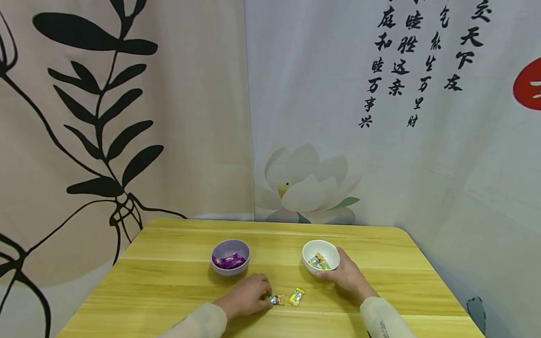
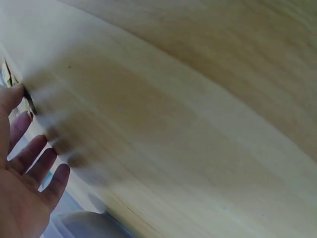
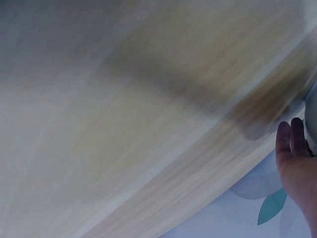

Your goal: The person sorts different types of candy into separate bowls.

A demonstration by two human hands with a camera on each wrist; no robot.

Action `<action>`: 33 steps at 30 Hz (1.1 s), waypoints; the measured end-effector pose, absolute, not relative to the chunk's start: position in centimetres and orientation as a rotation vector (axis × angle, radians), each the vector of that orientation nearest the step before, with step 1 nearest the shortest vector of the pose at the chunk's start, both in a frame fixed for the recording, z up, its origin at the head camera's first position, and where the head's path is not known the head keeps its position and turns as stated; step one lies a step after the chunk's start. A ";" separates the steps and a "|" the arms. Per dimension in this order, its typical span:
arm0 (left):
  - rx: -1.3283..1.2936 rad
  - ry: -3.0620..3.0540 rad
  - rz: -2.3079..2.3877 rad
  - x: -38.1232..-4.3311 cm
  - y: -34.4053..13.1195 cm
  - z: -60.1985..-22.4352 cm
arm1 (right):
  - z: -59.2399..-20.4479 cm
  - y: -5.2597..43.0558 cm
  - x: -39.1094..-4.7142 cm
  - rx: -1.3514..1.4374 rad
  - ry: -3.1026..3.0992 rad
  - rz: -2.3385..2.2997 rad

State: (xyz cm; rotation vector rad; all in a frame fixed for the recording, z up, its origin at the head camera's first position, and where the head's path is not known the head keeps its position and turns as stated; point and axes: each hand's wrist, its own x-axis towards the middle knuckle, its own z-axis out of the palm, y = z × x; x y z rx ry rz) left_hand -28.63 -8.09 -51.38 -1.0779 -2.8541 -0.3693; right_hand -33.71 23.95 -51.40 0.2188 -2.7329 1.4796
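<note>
My right hand holds a white bowl by its right side, with several yellow wrapped candies inside. In the right wrist view, fingers lie against the edge of that bowl. Low over the table's middle, my left hand pinches the left end of a small candy in a blue, red and yellow wrapper. The left wrist view shows the thumb and forefinger at the wrapper, the other fingers spread. Just right of it lies a yellow-wrapped candy.
A purple bowl with several purple-wrapped candies stands beyond my left hand. The wooden table ends at a back edge against printed cloth hangings.
</note>
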 end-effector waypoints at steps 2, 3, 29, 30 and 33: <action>-1.055 -2.881 -0.388 -28.7 -8.0 -51.3 | -51.4 23.9 -33.7 0.217 -2.736 1.474; -1.046 -2.893 -0.394 -28.7 -8.0 -51.2 | -51.3 23.9 -33.7 0.213 -2.738 1.471; -0.962 -2.883 -0.518 -29.6 -6.9 -50.4 | -51.6 23.9 -33.8 0.238 -2.709 1.502; -0.962 -2.879 -0.512 -29.7 -6.8 -50.3 | -51.6 23.9 -33.8 0.238 -2.709 1.506; -0.967 -2.871 -0.505 -30.0 -6.5 -50.1 | -51.6 23.9 -33.8 0.235 -2.706 1.514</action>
